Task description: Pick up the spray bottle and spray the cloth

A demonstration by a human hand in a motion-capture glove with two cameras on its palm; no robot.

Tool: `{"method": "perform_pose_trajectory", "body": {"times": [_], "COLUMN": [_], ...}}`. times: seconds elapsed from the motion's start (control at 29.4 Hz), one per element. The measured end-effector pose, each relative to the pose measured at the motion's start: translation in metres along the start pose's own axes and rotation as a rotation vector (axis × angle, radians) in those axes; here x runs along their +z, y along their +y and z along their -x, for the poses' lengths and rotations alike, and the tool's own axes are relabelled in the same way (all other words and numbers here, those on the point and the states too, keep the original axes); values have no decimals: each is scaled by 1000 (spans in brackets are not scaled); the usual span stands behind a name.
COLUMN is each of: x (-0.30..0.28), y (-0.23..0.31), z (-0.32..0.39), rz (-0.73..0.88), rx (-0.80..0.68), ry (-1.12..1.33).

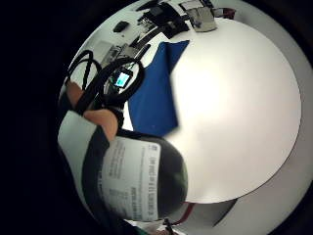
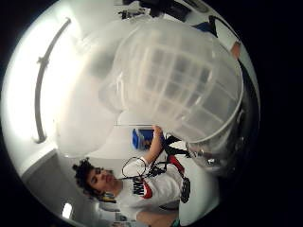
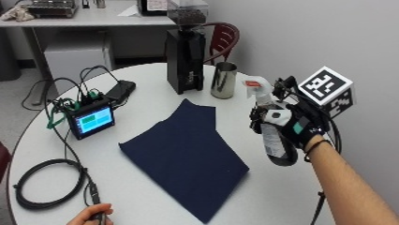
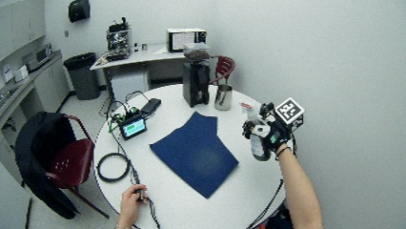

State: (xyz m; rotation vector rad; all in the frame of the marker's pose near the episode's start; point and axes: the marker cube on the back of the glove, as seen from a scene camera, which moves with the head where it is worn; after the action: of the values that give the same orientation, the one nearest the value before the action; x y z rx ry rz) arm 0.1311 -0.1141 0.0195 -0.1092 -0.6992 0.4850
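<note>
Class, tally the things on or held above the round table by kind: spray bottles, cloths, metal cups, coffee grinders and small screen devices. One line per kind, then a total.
Spray bottles: 1, spray bottle gripped by the right hand
Cloths: 1, blue cloth
Metal cups: 1
Coffee grinders: 1
Screen devices: 1
Total: 5

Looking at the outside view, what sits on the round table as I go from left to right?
Coiled black cable → small screen device → blue cloth → metal cup → spray bottle held above the table in the gloved right hand.
</note>
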Motion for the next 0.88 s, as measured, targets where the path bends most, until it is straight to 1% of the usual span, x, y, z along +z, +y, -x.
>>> {"method": "perform_pose_trajectory", "body": {"times": [0.17,0.34,0.41,0.58,0.68,0.75,0.88], "x": [21,49,46,19,19,29,54], "y": [-14,-14,-13,-21,-24,-27,-27], "z": [4,-38,-37,14,30,26,-4], "rz": [104,159,150,52,14,15,48], "rx": [101,183,177,84,46,41,53], "ry": [97,150,148,182,180,177,149]}}
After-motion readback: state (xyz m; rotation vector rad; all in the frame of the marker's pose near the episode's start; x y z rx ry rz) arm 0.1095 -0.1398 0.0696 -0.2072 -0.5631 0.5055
